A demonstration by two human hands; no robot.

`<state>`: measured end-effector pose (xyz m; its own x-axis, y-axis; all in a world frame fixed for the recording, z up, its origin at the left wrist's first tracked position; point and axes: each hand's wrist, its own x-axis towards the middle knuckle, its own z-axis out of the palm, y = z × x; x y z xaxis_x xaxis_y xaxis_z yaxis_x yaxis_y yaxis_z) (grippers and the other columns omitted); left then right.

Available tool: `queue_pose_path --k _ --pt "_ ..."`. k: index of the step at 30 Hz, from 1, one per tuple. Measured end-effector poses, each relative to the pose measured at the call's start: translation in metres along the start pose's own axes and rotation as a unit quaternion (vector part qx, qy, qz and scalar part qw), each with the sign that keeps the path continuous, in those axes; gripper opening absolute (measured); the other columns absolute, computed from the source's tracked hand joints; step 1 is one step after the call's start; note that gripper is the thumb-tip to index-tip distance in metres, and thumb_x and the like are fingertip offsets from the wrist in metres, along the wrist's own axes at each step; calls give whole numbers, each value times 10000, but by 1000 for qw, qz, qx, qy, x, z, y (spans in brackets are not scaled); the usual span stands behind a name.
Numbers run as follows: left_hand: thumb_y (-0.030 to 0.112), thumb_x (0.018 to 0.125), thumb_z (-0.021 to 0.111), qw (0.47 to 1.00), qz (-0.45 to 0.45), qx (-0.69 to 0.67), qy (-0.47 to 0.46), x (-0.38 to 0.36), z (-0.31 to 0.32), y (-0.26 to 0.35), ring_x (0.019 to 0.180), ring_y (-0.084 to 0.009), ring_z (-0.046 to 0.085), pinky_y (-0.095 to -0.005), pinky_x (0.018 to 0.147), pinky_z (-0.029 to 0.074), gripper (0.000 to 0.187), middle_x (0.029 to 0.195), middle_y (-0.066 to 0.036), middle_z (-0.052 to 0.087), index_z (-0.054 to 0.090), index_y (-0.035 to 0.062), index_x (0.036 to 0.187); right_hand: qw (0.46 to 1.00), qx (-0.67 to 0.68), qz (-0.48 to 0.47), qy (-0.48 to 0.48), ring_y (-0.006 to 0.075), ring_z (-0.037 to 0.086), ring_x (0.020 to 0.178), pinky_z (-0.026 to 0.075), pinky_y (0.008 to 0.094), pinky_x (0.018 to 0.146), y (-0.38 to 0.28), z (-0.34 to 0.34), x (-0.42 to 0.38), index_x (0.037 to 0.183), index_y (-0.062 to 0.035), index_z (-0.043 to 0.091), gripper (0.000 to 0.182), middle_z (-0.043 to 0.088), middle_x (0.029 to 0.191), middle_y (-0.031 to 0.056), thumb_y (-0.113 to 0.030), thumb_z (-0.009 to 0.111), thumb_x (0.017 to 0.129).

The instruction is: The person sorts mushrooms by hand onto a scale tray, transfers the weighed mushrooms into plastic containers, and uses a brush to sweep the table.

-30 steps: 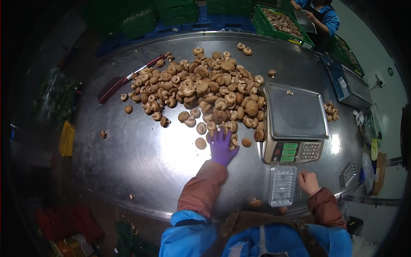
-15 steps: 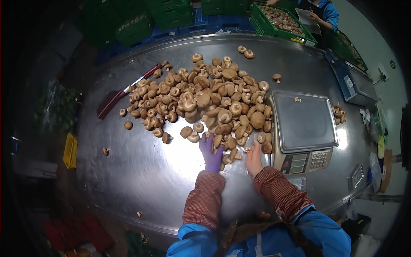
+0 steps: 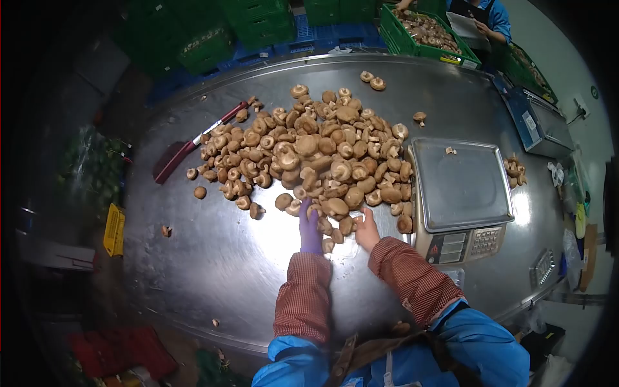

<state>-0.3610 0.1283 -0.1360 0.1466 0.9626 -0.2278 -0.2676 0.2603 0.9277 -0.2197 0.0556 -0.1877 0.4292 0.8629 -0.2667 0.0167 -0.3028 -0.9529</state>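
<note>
A broad heap of brown mushrooms (image 3: 306,144) lies on the metal table (image 3: 193,271). My left hand (image 3: 311,229), in a purple glove, is at the heap's front edge, its fingers beside and partly behind mushrooms; whether it grips one is unclear. Just to its right, my bare right hand (image 3: 367,231) touches the mushrooms at the same edge, with its fingertips partly hidden among them. A few mushrooms lie between the two hands. The clear plastic tray near them is hardly visible now.
A weighing scale (image 3: 461,184) stands right of the heap. A dark red-handled tool (image 3: 177,158) lies at the left. Behind the table are green crates (image 3: 261,26) and a co-worker (image 3: 496,19) beside a crate of mushrooms (image 3: 429,35). A yellow crate (image 3: 114,230) is at far left.
My right hand has moved left, closer to my left hand, and up against the mushrooms. Mushrooms at the front edge have shifted. The view has moved slightly.
</note>
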Motion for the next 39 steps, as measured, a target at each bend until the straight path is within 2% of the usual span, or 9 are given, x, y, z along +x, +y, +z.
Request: queue_pose_path --k 2,3,8,11,13,15,23,35,39 --pt "208 914 435 997 7 57 -45 -19 -2 14 1200 -223 391 -339 978 351 478 1320 -124 386 325 61 1355 990 111 78 -40 96 388 422 302 250 350 -8 -11 -7 1273 -125 296 355 556 825 99 -84 387 932" --pt "191 906 448 995 -87 -27 -42 -39 11 33 1169 -222 414 -343 967 365 492 1311 -139 395 313 56 1360 985 143 81 -44 89 380 418 307 235 358 -9 -20 -15 1273 -128 279 349 556 798 74 -77 368 939" --pt "168 860 508 995 53 65 -55 -67 6 -8 1165 -231 437 -333 977 372 525 1274 -143 437 341 -16 1322 968 207 90 -107 52 424 505 315 197 378 -19 -49 -37 1306 -109 233 380 566 906 43 -114 356 947" --pt "119 837 555 995 -83 -6 -56 -87 31 34 1181 -227 426 -324 981 369 562 1295 -145 424 330 -7 1336 969 201 76 -120 50 438 528 334 192 395 -37 -46 -29 1324 -115 235 376 569 958 39 -126 347 965" --pt "130 831 570 992 -27 78 -97 -78 11 2 1165 -243 439 -353 986 353 605 1287 -165 437 300 -7 1355 941 307 132 -58 45 429 533 345 186 412 -54 -43 -30 1337 -134 235 385 563 987 45 -118 347 970" --pt "162 818 598 976 95 171 -95 -84 12 4 1205 -260 418 -369 1015 319 637 1285 -171 449 304 -15 1355 945 294 126 -68 52 435 525 360 190 422 -49 -54 -37 1344 -136 234 395 561 1004 52 -107 355 968" --pt "174 761 664 937 229 202 -167 -109 65 72 1334 -267 236 -384 1079 224 833 1444 -153 241 169 12 1412 960 244 26 -132 73 454 465 365 193 400 -97 -103 -48 1225 -70 353 300 547 824 41 -65 377 926" --pt "229 823 645 948 40 117 -294 -84 225 13 1261 -246 351 -320 1029 309 791 1376 -192 334 165 -8 1406 963 232 18 -136 73 491 449 409 191 388 -106 -294 -5 1249 -30 344 385 557 707 27 -69 467 886" --pt "274 783 679 913 137 279 -265 -80 264 -22 1286 -295 328 -331 1045 281 844 1391 -222 311 181 -32 1391 980 148 73 -110 93 508 454 426 192 399 -107 -339 -3 1265 -12 322 431 553 697 41 -91 481 872"
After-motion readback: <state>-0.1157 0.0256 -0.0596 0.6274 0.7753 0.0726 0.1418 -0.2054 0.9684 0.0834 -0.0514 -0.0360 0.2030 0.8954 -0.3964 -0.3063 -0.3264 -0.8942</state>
